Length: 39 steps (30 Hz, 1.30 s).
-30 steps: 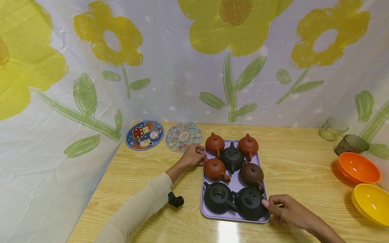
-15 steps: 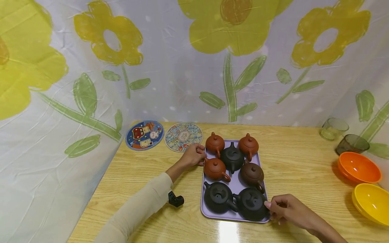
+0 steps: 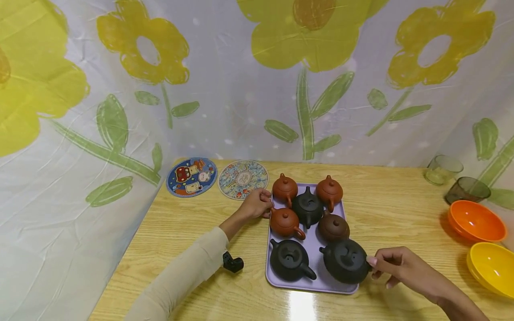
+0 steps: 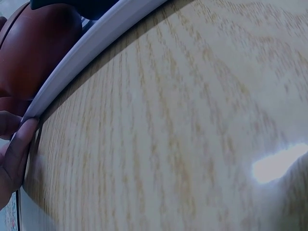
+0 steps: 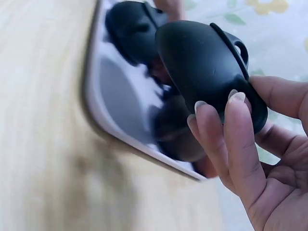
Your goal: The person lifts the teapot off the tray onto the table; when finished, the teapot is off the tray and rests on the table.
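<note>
In the head view, the left hand (image 3: 255, 204), reaching from a beige sleeve (image 3: 188, 272), pinches the left rim of a lilac rectangular tray (image 3: 315, 252) on a pale wood-grain table (image 3: 393, 200). The right hand (image 3: 401, 267) pinches the handle end of a round matte-black teapot (image 3: 346, 261), held tilted over the tray's near right corner, its spout toward the left. On the tray, a second black teapot (image 3: 289, 260) sits near left and a third black teapot (image 3: 307, 207) far in the middle. Three orange-brown clay teapots stand around that one, at far left (image 3: 284, 188), far right (image 3: 329, 191) and middle left (image 3: 283, 221); a dark brown clay teapot (image 3: 334, 227) is at middle right. Far left of the tray lie a blue oval mat with cartoon figures (image 3: 192, 177) and a round multicoloured mat (image 3: 243, 179). At the right are two glass cups, one greenish (image 3: 443, 170) and one smoky (image 3: 467, 191), a glossy orange bowl (image 3: 475, 220) and a yellow bowl (image 3: 494, 267).

In the left wrist view, thumb and finger close on the tray's rim, just beside a reddish-brown teapot.

In the right wrist view, the held teapot is between the thumb and fingertips, raised above the tray; the teapots behind it are blurred.
</note>
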{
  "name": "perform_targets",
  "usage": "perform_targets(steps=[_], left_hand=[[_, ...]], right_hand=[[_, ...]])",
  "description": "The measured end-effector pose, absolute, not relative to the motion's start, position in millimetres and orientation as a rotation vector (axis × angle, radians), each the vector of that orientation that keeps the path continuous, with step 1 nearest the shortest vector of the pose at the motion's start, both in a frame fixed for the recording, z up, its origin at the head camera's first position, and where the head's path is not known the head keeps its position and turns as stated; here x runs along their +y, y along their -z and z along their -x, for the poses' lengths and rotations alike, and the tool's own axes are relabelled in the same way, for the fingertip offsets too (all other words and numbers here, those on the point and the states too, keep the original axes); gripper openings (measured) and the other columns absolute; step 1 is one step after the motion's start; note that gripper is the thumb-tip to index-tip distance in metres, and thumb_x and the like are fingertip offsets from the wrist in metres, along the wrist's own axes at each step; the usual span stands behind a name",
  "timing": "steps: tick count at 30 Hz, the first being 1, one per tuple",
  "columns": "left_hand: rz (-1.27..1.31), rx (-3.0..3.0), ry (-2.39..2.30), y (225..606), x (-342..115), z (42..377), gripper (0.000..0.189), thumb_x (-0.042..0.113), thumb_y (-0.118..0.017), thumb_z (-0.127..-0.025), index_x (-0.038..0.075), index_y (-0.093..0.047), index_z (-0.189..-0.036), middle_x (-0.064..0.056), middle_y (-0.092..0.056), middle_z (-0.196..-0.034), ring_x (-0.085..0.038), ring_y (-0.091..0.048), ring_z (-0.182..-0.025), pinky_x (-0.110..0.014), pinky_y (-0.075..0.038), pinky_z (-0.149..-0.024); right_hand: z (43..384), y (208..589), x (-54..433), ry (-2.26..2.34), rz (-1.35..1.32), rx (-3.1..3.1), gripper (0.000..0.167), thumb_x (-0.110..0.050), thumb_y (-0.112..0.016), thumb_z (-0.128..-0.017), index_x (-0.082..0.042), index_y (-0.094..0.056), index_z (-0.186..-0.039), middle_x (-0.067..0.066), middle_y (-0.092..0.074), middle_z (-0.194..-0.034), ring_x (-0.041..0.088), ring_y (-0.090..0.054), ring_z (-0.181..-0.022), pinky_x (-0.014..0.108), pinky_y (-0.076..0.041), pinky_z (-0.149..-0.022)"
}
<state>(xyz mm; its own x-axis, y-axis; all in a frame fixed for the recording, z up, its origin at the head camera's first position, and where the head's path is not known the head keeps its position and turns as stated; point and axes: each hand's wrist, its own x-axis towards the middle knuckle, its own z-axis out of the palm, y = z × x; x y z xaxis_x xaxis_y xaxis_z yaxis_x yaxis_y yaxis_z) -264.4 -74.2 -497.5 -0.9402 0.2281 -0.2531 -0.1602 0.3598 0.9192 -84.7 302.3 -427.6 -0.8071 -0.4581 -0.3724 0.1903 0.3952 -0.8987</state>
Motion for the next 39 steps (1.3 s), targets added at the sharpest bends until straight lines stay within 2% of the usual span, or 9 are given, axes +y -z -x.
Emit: perform_targets(steps=[8,15,20,29,39], left_hand=[[-0.067,2.283,-1.600,497.5,-76.3,265.0,0.032,-0.001,-0.063,-0.093,-0.002,-0.055,-0.124,-0.016,-0.064,-0.104,-0.017,-0.066,-0.073,-0.031,-0.063,-0.059],[-0.075,2.292,-1.587,496.4,-75.6,263.8,0.031,0.000,-0.063,-0.093,-0.002,-0.056,-0.123,-0.017,-0.064,-0.105,-0.018,-0.066,-0.075,-0.031,-0.064,-0.059],[-0.060,2.293,-1.602,495.0,-73.4,262.6,0.030,-0.002,-0.064,-0.092,-0.002,-0.056,-0.122,-0.017,-0.064,-0.103,-0.016,-0.065,-0.071,-0.031,-0.064,-0.058],[-0.069,2.293,-1.605,497.7,-74.0,263.8,0.032,-0.001,-0.063,-0.093,-0.002,-0.055,-0.124,-0.016,-0.064,-0.104,-0.017,-0.065,-0.072,-0.032,-0.063,-0.057],[-0.077,2.297,-1.614,498.0,-74.4,263.3,0.032,-0.002,-0.064,-0.092,-0.002,-0.056,-0.123,-0.017,-0.064,-0.103,-0.016,-0.065,-0.071,-0.032,-0.063,-0.057]], right_hand=[[104.5,405.8,321.9,1.421,0.176,2.194,0.034,-0.023,-0.048,-0.108,0.004,-0.067,-0.101,0.000,-0.068,-0.105,0.012,-0.064,-0.094,0.033,-0.060,-0.068],[129.7,398.9,334.1,1.431,0.174,2.249,0.034,-0.024,-0.047,-0.108,0.004,-0.067,-0.104,-0.002,-0.070,-0.104,0.010,-0.067,-0.095,0.034,-0.062,-0.070],[149.3,400.5,339.2,1.429,0.160,2.293,0.037,-0.027,-0.048,-0.108,0.006,-0.066,-0.104,-0.001,-0.070,-0.104,0.008,-0.067,-0.095,0.035,-0.062,-0.072],[184.0,409.0,353.6,1.414,0.123,2.364,0.039,-0.031,-0.052,-0.106,0.005,-0.066,-0.108,0.001,-0.070,-0.104,0.006,-0.067,-0.095,0.034,-0.062,-0.075],[226.6,420.5,377.6,1.423,0.114,2.395,0.042,-0.035,-0.053,-0.105,0.005,-0.065,-0.113,-0.006,-0.070,-0.104,0.004,-0.067,-0.097,0.031,-0.062,-0.082]])
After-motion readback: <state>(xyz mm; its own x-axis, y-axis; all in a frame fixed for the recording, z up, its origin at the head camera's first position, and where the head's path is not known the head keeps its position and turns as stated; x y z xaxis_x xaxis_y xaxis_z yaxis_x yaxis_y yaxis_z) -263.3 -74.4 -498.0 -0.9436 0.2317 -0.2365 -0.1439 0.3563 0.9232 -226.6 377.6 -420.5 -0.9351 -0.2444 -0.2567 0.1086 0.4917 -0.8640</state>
